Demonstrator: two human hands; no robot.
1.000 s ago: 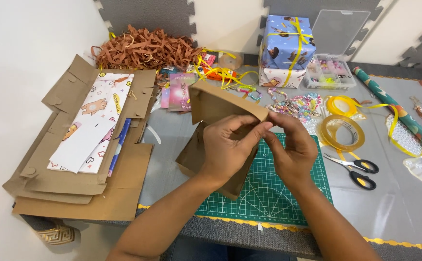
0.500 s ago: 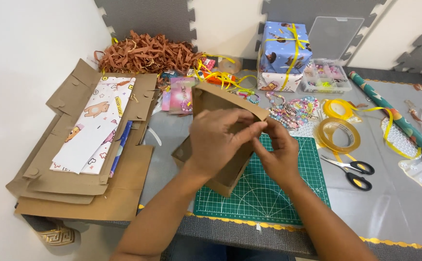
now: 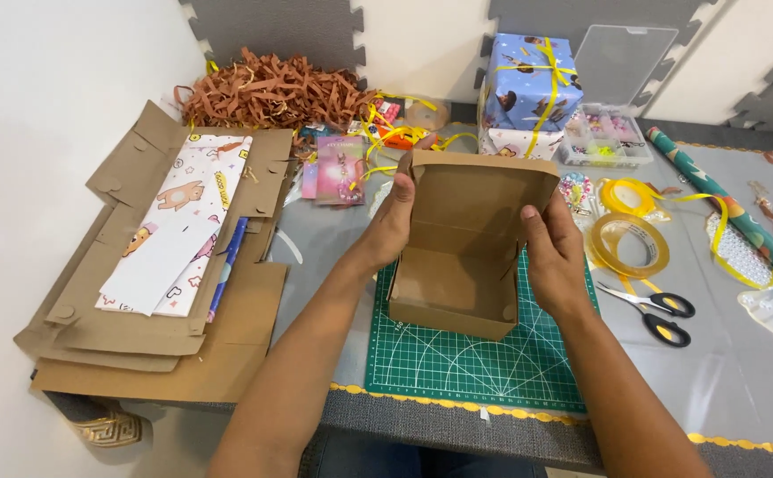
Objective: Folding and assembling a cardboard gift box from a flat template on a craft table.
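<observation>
While both hands frame it, the brown cardboard box (image 3: 462, 257) stands open over the green cutting mat (image 3: 466, 363), its lid tipped up toward the far side. The left hand (image 3: 393, 217) presses flat against the box's left wall, fingers nearly straight and thumb along the lid edge. The right hand (image 3: 553, 252) grips the right wall, fingers curled loosely around the outside. Left of the mat lies a stack of flat cardboard blanks (image 3: 139, 336) topped with patterned wrapping paper (image 3: 183, 221). Right of the mat lie a tape roll (image 3: 627, 245) and scissors (image 3: 657, 312); a wrapped gift (image 3: 528, 93) sits far behind.
</observation>
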